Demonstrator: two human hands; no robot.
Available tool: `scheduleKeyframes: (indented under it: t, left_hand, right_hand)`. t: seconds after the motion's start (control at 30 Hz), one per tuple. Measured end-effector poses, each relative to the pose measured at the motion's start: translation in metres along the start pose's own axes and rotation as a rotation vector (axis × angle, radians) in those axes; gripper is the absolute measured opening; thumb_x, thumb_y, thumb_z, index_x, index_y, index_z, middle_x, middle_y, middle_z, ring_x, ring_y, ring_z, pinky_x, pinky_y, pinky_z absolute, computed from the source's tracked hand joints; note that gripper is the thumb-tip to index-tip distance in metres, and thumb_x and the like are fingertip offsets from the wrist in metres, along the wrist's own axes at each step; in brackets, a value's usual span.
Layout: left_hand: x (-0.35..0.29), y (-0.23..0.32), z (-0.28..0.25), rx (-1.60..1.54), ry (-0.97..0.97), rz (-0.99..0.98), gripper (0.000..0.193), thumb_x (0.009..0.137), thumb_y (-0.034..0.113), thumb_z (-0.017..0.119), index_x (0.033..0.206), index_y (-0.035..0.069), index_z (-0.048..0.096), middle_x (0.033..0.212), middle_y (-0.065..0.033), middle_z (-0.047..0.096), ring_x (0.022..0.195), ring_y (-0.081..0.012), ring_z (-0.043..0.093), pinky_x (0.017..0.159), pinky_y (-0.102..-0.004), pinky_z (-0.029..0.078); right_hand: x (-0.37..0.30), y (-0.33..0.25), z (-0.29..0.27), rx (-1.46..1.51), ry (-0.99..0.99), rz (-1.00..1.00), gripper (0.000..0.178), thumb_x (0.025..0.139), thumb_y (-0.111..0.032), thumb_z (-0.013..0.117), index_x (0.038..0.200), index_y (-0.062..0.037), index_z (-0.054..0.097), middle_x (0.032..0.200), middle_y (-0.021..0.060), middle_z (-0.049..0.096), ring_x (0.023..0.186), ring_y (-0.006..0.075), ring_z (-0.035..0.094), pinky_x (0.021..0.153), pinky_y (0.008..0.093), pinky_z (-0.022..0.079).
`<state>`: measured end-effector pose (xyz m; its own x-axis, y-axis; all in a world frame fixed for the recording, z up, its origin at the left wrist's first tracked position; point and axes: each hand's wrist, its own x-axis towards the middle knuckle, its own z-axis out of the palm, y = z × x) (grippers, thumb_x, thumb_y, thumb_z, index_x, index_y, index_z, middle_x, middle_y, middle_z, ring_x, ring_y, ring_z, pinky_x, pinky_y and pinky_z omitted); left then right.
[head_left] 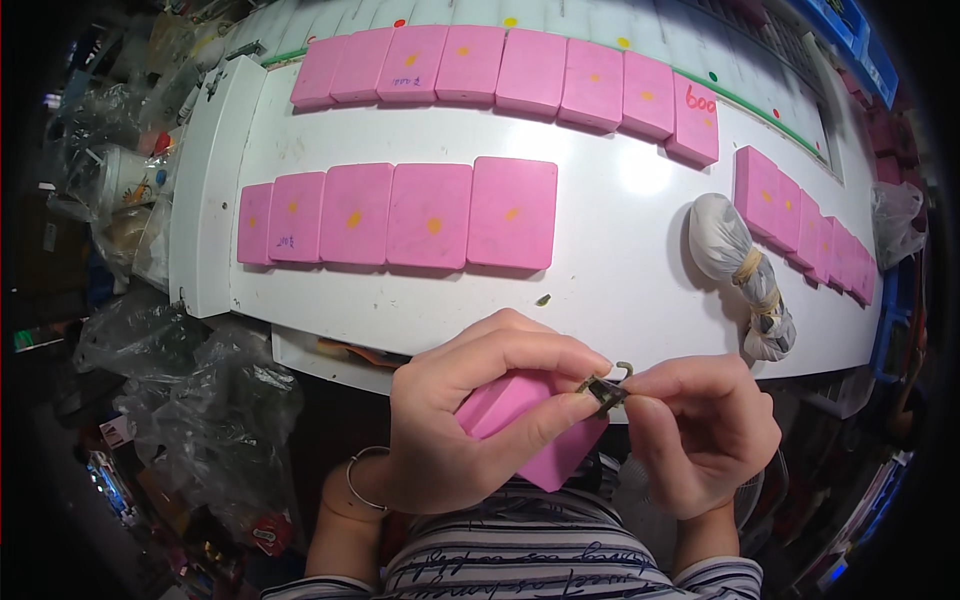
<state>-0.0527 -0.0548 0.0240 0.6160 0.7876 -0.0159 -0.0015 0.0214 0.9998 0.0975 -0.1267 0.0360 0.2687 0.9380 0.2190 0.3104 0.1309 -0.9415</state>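
Observation:
Just off the table's near edge, my left hand is wrapped round a pink block. Between its thumb and index finger it also pinches a small dark green piece with a curled hook. My right hand meets it from the other side, thumb and forefinger closed on the piece's right end near the hook. Fingers cover much of the small piece, so its exact kind cannot be made out. The left palm and fingers hide part of the block.
Pink blocks stand in rows on the white table: a far row, a nearer left row and a right row. A tied plastic bundle lies at right. A small green scrap sits mid-table; plastic bags heap at left.

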Motion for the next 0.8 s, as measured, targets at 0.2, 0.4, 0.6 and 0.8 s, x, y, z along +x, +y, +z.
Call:
scheduleKeyframes:
  t: [0.2, 0.4, 0.6, 0.8]
  left_hand:
    - [0.001, -0.002, 0.002, -0.030, 0.012, -0.030, 0.018, 0.072, -0.006, 0.065, 0.090, -0.006, 0.059, 0.085, -0.0139, 0.059, 0.074, -0.0150, 0.057, 0.069, -0.0254, 0.048]
    - [0.001, -0.001, 0.001, -0.097, -0.019, -0.106, 0.019, 0.072, -0.007, 0.063, 0.091, -0.006, 0.058, 0.083, -0.0127, 0.058, 0.074, -0.0154, 0.057, 0.068, -0.0267, 0.048]
    - [-0.002, -0.011, -0.004, -0.671, -0.116, -0.335, 0.025, 0.081, -0.001, 0.060, 0.106, -0.003, 0.057, 0.093, -0.0052, 0.056, 0.085, -0.0095, 0.054, 0.078, -0.0224, 0.045]
    - [0.000, -0.009, -0.005, -0.869, -0.181, -0.463, 0.026, 0.084, 0.005, 0.059, 0.108, -0.003, 0.055, 0.099, -0.0074, 0.058, 0.090, -0.0111, 0.055, 0.079, -0.0240, 0.045]
  right_hand:
    - [0.000, 0.001, -0.001, -0.123, -0.006, -0.001, 0.015, 0.074, 0.006, 0.066, 0.086, 0.0038, 0.057, 0.062, 0.0045, 0.063, 0.045, 0.0004, 0.049, 0.039, 0.0143, 0.035]
    - [-0.004, 0.002, -0.006, -0.084, 0.029, -0.038, 0.015, 0.074, 0.006, 0.066, 0.085, 0.0041, 0.056, 0.065, 0.0081, 0.063, 0.050, 0.0035, 0.053, 0.043, 0.0154, 0.040]
    - [-0.012, 0.010, -0.002, 0.091, 0.207, 0.160, 0.015, 0.073, 0.007, 0.065, 0.085, 0.0043, 0.057, 0.067, 0.0088, 0.063, 0.055, 0.0080, 0.058, 0.051, 0.0179, 0.047]
    - [-0.004, 0.016, -0.001, -0.016, 0.018, -0.089, 0.026, 0.059, 0.007, 0.070, 0.083, -0.0022, 0.065, 0.053, 0.0040, 0.053, 0.042, 0.0135, 0.047, 0.039, 0.0229, 0.034]
